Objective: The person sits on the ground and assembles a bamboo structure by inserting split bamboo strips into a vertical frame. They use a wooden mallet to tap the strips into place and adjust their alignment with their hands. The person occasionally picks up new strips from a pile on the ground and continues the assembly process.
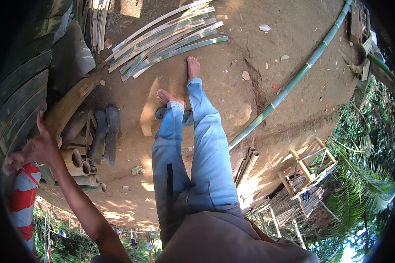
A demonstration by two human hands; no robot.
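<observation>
Head view: your left hand (38, 147) raised at far left, fingers spread wide, gripping nothing, just beside cut bamboo tubes (81, 164) and red-white post (24, 193). Right hand out of view. Split bamboo strips (166, 37) lie far ahead.

Dirt ground (232, 65), bamboo strips (166, 39), rubber boots (105, 133)

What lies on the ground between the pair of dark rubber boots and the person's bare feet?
In the head view, only bare packed dirt lies between the rubber boots and the bare feet; a patch of sunlight falls across it.
</observation>
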